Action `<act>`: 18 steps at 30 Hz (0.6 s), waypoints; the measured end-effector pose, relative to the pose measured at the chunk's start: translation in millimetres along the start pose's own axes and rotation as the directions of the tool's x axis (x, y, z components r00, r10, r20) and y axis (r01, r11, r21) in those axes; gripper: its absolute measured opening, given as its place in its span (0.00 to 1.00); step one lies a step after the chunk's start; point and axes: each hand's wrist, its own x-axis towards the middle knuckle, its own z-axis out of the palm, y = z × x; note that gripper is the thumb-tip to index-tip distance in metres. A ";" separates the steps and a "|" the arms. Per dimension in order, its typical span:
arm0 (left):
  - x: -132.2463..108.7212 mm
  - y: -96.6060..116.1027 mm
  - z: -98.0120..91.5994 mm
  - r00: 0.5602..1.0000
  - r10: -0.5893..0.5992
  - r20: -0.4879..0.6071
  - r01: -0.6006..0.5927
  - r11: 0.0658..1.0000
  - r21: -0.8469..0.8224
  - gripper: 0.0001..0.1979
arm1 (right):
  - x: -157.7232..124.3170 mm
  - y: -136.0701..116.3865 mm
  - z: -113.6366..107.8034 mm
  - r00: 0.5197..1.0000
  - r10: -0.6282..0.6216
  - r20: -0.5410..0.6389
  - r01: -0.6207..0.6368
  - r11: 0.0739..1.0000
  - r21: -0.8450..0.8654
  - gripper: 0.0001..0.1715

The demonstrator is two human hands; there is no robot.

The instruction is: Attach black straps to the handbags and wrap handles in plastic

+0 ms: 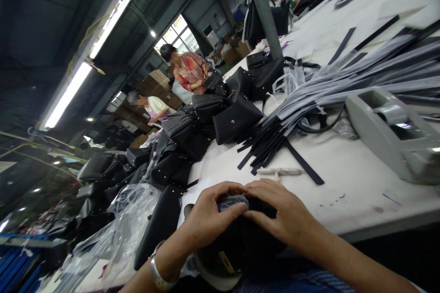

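Observation:
Both my hands are closed on a black handbag (237,242) that rests at the near edge of the white table (347,192). My left hand (211,213), with a silver bracelet on its wrist, curls over the bag's top from the left. My right hand (280,213) presses down from the right, its fingertips meeting the left hand's over a small greyish wrapped part (233,201). The bag's underside and most of its body are hidden by my hands and arms.
A heap of black handbags (192,132) runs along the table's left side, with crumpled clear plastic (127,224) in front. A fan of black and grey straps (330,87) lies across the middle. A grey tape dispenser (392,132) stands at right. Other people work at the far end.

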 end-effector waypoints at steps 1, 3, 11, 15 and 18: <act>-3.2 -0.4 -3.7 1.000 -0.007 -0.006 0.007 1.000 0.006 0.11 | 2.1 -1.8 -0.4 1.000 -0.021 0.013 0.022 1.000 -0.020 0.16; -10.1 -1.2 -11.8 1.000 -0.014 -0.007 0.014 0.999 0.029 0.11 | 4.4 -5.4 -0.7 0.998 -0.059 0.023 0.060 0.997 -0.054 0.14; -22.0 -8.3 -12.4 0.999 0.054 -0.002 -0.054 0.998 -0.016 0.18 | 4.3 -12.6 9.7 0.990 -0.135 0.047 0.140 0.982 -0.124 0.19; -30.6 -15.0 -22.5 1.000 0.017 -0.002 -0.017 1.000 -0.014 0.18 | 5.7 -8.6 5.1 0.986 -0.122 0.109 0.141 0.971 -0.191 0.17; -43.5 -20.8 -41.2 0.999 -0.023 -0.044 0.022 1.000 -0.011 0.17 | 5.1 -3.0 1.4 0.985 -0.135 0.108 0.159 0.952 -0.261 0.16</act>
